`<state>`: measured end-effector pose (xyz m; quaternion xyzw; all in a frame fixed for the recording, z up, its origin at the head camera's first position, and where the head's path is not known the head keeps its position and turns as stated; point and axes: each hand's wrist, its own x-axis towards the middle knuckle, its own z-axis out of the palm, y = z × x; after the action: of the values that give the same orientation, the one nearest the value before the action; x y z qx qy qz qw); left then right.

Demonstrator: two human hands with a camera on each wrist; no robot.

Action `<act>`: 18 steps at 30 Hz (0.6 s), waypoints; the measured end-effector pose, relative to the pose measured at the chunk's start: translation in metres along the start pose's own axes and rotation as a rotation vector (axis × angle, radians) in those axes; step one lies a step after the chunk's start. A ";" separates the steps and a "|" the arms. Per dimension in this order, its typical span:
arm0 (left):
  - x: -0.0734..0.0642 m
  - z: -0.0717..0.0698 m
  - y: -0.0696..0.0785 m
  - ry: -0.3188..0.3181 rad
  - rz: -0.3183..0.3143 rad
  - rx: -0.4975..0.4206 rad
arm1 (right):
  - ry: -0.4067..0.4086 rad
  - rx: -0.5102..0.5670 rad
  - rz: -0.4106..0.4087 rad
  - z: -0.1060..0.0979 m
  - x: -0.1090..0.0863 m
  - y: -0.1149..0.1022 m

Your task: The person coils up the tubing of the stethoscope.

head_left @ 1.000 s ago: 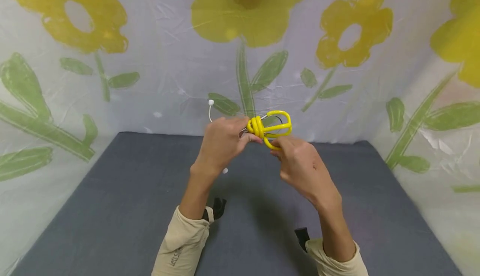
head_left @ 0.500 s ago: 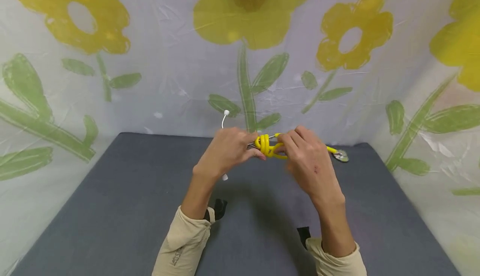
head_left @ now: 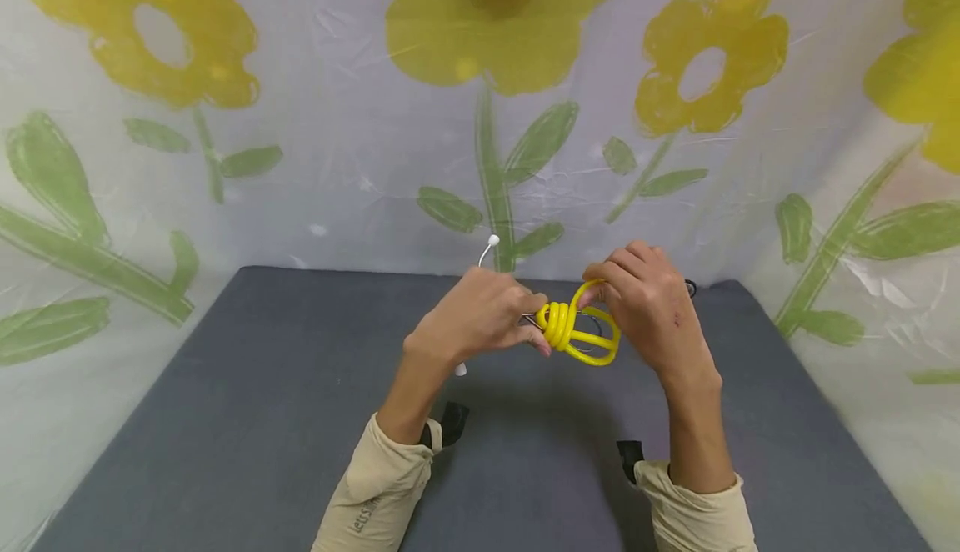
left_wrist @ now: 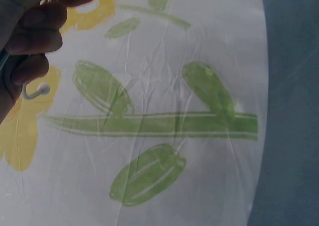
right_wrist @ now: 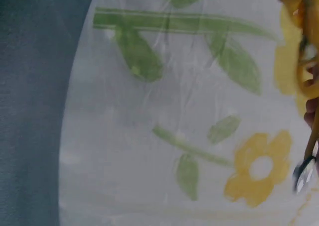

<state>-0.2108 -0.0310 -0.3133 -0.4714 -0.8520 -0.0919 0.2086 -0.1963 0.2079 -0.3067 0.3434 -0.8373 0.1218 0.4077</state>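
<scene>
A stethoscope with yellow tubing [head_left: 558,325] hangs in the air between both hands in the head view, its tubing wound in several turns. My left hand [head_left: 480,314] grips its metal ear tubes. A white ear tip [head_left: 493,240] pokes out above that hand, and another below it. With thumb and fingers, my right hand [head_left: 652,310] pinches a strand of the yellow tube at the top of the loops. The silver chest piece [right_wrist: 305,173] dangles at the right edge of the right wrist view; in the head view it is mostly hidden behind the right hand.
A dark grey table [head_left: 300,368] lies below the hands. Behind it and along the sides hangs a pale sheet [head_left: 337,160] printed with yellow flowers and green leaves. Black straps [head_left: 454,424] sit at both wrists by the beige sleeves.
Both hands and the stethoscope have shifted right and down. The right hand has moved from the lower loop to the top strand, and the chest piece has swung behind it.
</scene>
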 end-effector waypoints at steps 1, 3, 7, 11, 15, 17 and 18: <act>0.000 0.000 0.000 0.001 0.012 -0.024 | -0.001 0.015 0.000 0.002 -0.002 0.004; -0.001 0.001 -0.002 0.010 0.033 -0.075 | -0.006 0.061 0.006 0.007 -0.006 0.012; -0.003 -0.002 -0.005 0.043 0.046 -0.160 | -0.029 0.204 0.016 0.021 -0.015 0.027; -0.007 -0.005 -0.007 0.109 0.040 -0.197 | -0.014 0.318 0.029 0.034 -0.020 0.031; -0.009 -0.010 -0.008 0.215 -0.004 -0.235 | -0.015 0.397 0.133 0.040 -0.019 0.020; -0.010 -0.011 -0.009 0.283 -0.038 -0.240 | -0.046 0.370 0.190 0.041 -0.016 0.010; -0.011 -0.012 -0.010 0.316 -0.056 -0.238 | -0.068 0.364 0.216 0.041 -0.014 0.004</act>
<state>-0.2108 -0.0487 -0.3072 -0.4484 -0.8045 -0.2706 0.2800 -0.2177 0.1976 -0.3437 0.3236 -0.8467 0.3021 0.2952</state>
